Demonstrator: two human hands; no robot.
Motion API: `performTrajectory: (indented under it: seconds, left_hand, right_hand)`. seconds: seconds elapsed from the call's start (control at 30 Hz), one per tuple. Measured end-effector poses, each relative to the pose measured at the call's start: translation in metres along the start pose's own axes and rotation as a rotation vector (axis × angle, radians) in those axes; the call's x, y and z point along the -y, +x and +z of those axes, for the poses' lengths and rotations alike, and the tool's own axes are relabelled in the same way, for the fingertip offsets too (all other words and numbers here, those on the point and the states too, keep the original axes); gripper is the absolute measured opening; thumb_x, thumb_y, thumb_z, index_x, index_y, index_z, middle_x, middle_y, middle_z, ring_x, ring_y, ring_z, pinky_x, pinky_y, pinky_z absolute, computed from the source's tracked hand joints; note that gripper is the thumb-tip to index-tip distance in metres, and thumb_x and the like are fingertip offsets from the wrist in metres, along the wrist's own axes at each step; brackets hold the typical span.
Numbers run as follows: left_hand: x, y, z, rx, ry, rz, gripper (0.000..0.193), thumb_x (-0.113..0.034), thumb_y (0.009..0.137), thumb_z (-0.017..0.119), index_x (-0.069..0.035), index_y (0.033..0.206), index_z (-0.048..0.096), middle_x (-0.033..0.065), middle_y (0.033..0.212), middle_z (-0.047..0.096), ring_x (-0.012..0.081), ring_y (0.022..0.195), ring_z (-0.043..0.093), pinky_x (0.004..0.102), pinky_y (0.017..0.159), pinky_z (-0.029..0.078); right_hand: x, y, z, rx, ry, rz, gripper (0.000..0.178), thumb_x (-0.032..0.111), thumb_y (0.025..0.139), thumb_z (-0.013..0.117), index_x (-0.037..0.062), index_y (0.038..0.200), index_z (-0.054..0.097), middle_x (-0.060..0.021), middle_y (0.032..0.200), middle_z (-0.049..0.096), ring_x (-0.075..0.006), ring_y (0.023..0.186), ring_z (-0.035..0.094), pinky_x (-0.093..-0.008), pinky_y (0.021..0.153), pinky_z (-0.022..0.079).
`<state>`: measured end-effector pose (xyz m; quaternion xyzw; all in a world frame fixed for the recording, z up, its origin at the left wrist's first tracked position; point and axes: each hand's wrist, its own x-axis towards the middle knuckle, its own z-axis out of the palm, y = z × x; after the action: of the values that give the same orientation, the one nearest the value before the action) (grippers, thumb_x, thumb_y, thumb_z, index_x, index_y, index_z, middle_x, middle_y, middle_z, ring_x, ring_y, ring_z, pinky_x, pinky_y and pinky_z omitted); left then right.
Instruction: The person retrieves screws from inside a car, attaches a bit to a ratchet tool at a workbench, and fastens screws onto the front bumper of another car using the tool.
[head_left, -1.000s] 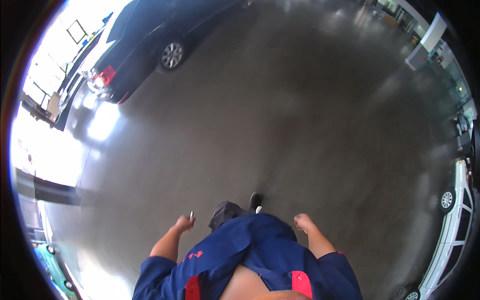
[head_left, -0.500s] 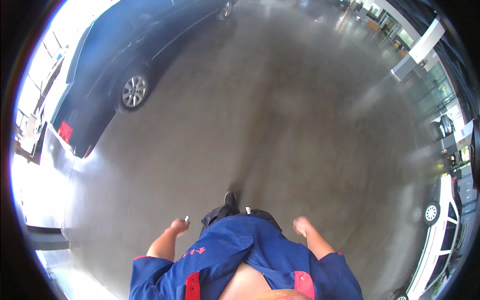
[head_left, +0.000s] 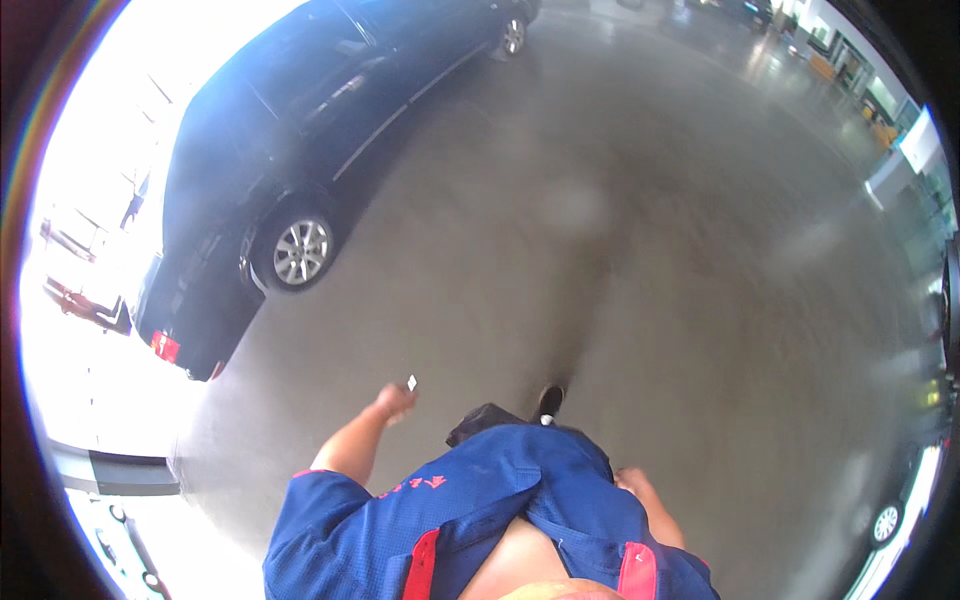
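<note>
My left hand (head_left: 397, 402) is held out ahead of my body on the left, over the grey floor. Its fingers are closed on a small flat white piece (head_left: 412, 383) whose tip sticks out past them; its kind is too small to make out. Low at my right side, my right hand (head_left: 628, 479) hangs close against my blue shirt (head_left: 480, 490). Its fingers look curled, and the shirt partly hides them, so whatever they may hold does not show. Below the shirt's hem one dark shoe (head_left: 550, 400) points forward.
A dark car (head_left: 290, 130) stands at the left, its near wheel (head_left: 302, 252) ahead of my left hand. Polished grey floor (head_left: 480, 250) stretches ahead. Part of a white car (head_left: 910, 520) shows at the right rim. A white pillar (head_left: 918, 145) stands far right.
The view has swung, so the dark car sits further right and lower, and the white car mostly leaves the picture. My left hand has swung forward; my right hand has dropped back beside my body.
</note>
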<state>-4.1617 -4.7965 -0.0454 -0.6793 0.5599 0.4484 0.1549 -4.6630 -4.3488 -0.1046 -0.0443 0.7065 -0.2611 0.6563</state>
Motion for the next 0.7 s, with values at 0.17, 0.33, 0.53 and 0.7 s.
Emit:
performTrajectory:
  seconds: [0.17, 0.33, 0.53, 0.7]
  left_hand:
    - [-0.058, 0.055, 0.027, 0.233, 0.238, -0.080, 0.045, -0.048, 0.096, 0.053, -0.009, 0.107, 0.071, 0.0110, 0.079, 0.071, 0.0235, 0.071, 0.069, 0.0407, 0.065, 0.055]
    - [-0.165, 0.193, -0.010, 0.428, 0.015, -0.277, 0.043, -0.046, 0.096, 0.052, -0.009, 0.104, 0.073, 0.0134, 0.086, 0.072, 0.0265, 0.081, 0.071, 0.0433, 0.070, 0.057]
    - [-0.423, 0.396, -0.170, 0.169, 0.370, 0.172, 0.045, -0.039, 0.096, 0.049, -0.002, 0.083, 0.071, 0.0189, 0.084, 0.071, 0.0353, 0.068, 0.067, 0.0502, 0.065, 0.050]
    - [-0.740, 0.453, -0.374, -0.193, 0.139, 0.342, 0.042, -0.034, 0.097, 0.050, 0.003, 0.111, 0.064, 0.0256, 0.105, 0.069, 0.0419, 0.100, 0.066, 0.0503, 0.086, 0.050]
  right_hand:
    - [0.339, 0.091, -0.073, -0.276, 0.159, -0.355, 0.010, 0.005, 0.094, 0.053, 0.0102, 0.086, 0.056, -0.0026, 0.068, 0.056, -0.0121, 0.053, 0.050, -0.0278, 0.044, 0.040]
    - [0.582, 0.173, -0.125, -0.259, -0.041, -0.490, 0.017, 0.015, 0.102, 0.051, 0.0020, 0.106, 0.061, -0.0029, 0.077, 0.060, -0.0078, 0.060, 0.050, -0.0248, 0.051, 0.042]
    - [0.704, 0.270, -0.178, -0.204, 0.059, -0.002, 0.015, 0.006, 0.093, 0.049, 0.0080, 0.077, 0.047, -0.0047, 0.065, 0.050, -0.0160, 0.054, 0.050, -0.0294, 0.044, 0.037]
    - [0.808, 0.359, -0.225, -0.044, -0.411, -0.106, 0.016, 0.007, 0.093, 0.049, 0.0068, 0.077, 0.051, -0.0066, 0.067, 0.054, -0.0186, 0.055, 0.053, -0.0313, 0.048, 0.042]
